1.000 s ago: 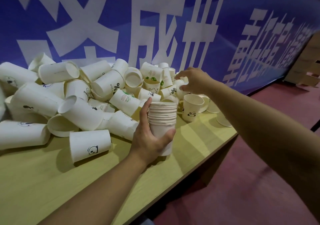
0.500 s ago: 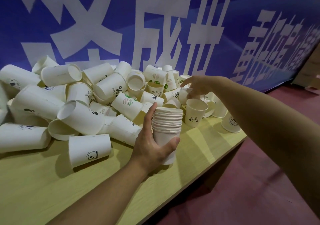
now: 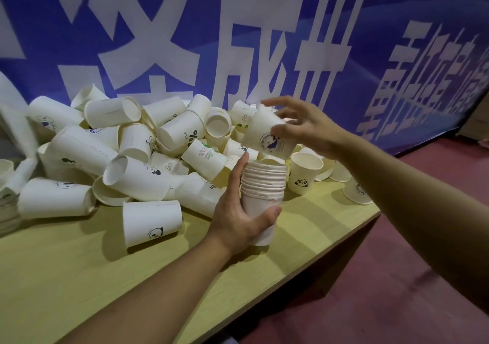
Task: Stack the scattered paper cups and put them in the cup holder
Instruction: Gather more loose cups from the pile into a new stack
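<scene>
Blue banner (image 3: 397, 39) with large white characters backs a yellow-green tabletop (image 3: 66, 277); dark red floor (image 3: 370, 290) lies right of the hands. Head view: left hand (image 3: 238, 219) wraps closed around an upright stack of nested paper cups (image 3: 263, 185), thumb along its near-left side, fingertips curled round the front. Right hand (image 3: 312, 127), fingers partly spread, grips a single white cup with a blue round logo (image 3: 267, 137), tilted, bottom end pointing up and left, open end just above the stack's top rim. Heap of scattered paper cups (image 3: 127, 153) sprawls left of and beyond the left hand. Panda-print cup (image 3: 304, 175) stands upright just right of the stack, under the right wrist. No cup holder identifiable.
</scene>
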A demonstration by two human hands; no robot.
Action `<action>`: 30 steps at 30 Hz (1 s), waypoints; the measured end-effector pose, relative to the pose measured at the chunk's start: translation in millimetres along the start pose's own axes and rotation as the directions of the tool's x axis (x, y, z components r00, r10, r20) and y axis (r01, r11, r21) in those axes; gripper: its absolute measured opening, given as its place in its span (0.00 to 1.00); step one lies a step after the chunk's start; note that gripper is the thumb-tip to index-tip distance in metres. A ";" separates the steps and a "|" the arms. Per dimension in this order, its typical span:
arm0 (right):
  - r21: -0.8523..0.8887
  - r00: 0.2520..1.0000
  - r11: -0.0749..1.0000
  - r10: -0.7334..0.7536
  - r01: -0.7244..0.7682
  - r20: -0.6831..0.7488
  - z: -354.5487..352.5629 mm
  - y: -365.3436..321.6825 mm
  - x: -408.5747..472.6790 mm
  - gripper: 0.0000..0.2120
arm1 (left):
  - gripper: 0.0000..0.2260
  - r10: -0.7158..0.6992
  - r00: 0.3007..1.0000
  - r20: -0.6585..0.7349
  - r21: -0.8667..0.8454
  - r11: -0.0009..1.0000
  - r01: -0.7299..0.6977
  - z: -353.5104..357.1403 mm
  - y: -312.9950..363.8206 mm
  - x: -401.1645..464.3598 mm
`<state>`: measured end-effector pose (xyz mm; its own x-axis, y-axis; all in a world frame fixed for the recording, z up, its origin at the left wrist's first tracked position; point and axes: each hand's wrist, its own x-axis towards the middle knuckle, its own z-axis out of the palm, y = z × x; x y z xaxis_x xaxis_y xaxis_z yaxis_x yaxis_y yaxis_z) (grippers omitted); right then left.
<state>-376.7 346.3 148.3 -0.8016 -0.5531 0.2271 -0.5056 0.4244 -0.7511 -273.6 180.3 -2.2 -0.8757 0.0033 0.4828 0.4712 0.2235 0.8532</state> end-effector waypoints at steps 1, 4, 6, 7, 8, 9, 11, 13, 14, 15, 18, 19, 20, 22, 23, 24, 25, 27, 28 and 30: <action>0.048 1.000 0.999 -0.017 0.018 -0.003 10.3 -4.0 -7.7 0.27 | 0.45 0.013 1.000 0.008 0.012 1.000 -0.013 -0.8 4.2 -0.7; 0.066 0.997 0.995 -0.066 0.069 -0.044 31.8 -14.0 -21.8 0.28 | 0.47 0.034 0.999 0.002 0.029 0.999 -0.034 -1.9 16.5 -3.1; 0.033 0.993 0.995 -0.090 0.093 -0.076 38.6 -20.5 -26.4 0.28 | 0.48 0.037 0.999 -0.004 0.006 0.999 -0.037 -5.9 21.7 -5.7; 0.035 0.991 0.995 -0.093 0.096 -0.094 41.6 -23.1 -28.4 0.27 | 0.49 0.037 0.999 0.000 0.004 0.999 -0.037 -10.3 23.2 -8.1; 0.055 0.990 0.994 -0.089 0.096 -0.113 46.1 -25.4 -31.2 0.26 | 0.49 0.039 0.999 0.004 0.009 0.999 -0.039 -16.3 24.8 -11.2; 0.087 0.988 0.992 -0.084 0.095 -0.126 52.3 -27.2 -34.7 0.26 | 0.49 0.039 0.999 0.005 0.017 0.999 -0.039 -23.9 25.5 -15.1; 0.133 0.985 0.984 -0.104 0.122 -0.137 69.6 -28.4 -43.0 0.24 | 0.47 0.028 1.000 -0.008 0.025 0.999 -0.028 -43.1 26.3 -25.2; 0.131 0.982 0.977 -0.152 0.167 -0.115 89.3 -26.5 -50.3 0.20 | 0.47 0.009 0.999 -0.045 0.027 1.000 -0.008 -65.2 26.3 -36.7; 0.117 0.981 0.976 -0.172 0.182 -0.091 99.2 -25.3 -53.9 0.20 | 0.48 0.000 0.998 -0.064 0.035 0.999 0.002 -76.4 26.3 -42.5; 0.105 0.980 0.975 -0.187 0.194 -0.070 108.5 -24.7 -57.6 0.20 | 0.48 -0.005 0.997 -0.083 0.052 0.999 0.009 -87.0 26.4 -47.9; 0.105 0.973 0.967 -0.229 0.231 -0.028 131.6 -23.7 -64.7 0.21 | 0.48 0.033 0.995 -0.096 0.153 0.988 -0.018 -113.2 27.8 -63.7; 0.116 0.971 0.964 -0.238 0.238 -0.011 138.0 -23.9 -65.6 0.20 | 0.48 0.042 0.996 -0.084 0.191 0.981 -0.025 -119.6 27.8 -68.7; 0.124 0.970 0.963 -0.243 0.241 0.003 143.5 -23.4 -65.1 0.20 | 0.47 0.041 0.996 -0.076 0.217 0.976 -0.024 -124.7 26.8 -73.1; 0.110 0.968 0.964 -0.248 0.243 0.029 152.2 -24.5 -63.0 0.20 | 0.47 0.022 0.997 -0.079 0.218 0.976 -0.004 -132.6 24.4 -80.0; 0.102 0.967 0.964 -0.253 0.247 0.041 155.7 -26.1 -62.0 0.20 | 0.47 0.011 0.996 -0.088 0.203 0.979 0.007 -135.5 23.2 -82.3; 0.100 0.963 0.960 -0.266 0.261 0.049 158.8 -28.0 -60.8 0.21 | 0.46 0.008 0.995 -0.095 0.190 0.982 0.011 -138.0 22.1 -83.7; 0.103 0.958 0.955 -0.284 0.278 0.051 161.1 -29.8 -59.5 0.21 | 0.45 0.008 0.995 -0.103 0.184 0.983 0.011 -139.9 21.3 -84.4; 0.113 0.955 0.950 -0.297 0.293 0.024 163.7 -30.2 -54.6 0.20 | 0.42 0.014 0.992 -0.123 0.181 0.983 0.008 -142.7 21.6 -84.9; 0.105 0.960 0.954 -0.281 0.280 -0.003 164.8 -28.2 -50.0 0.19 | 0.42 0.008 0.991 -0.135 0.176 0.984 0.016 -144.4 22.0 -84.6; -0.072 0.964 0.964 -0.259 0.254 -0.060 165.7 -21.1 -37.2 0.20 | 0.44 -0.017 0.989 -0.149 0.178 0.983 0.043 -148.2 24.3 -83.7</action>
<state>-283.3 239.1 53.0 -0.6610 -0.6004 0.4501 -0.7144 0.3201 -0.6222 -173.3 41.0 7.4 -0.8581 -0.1453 0.4925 0.4067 0.3932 0.8246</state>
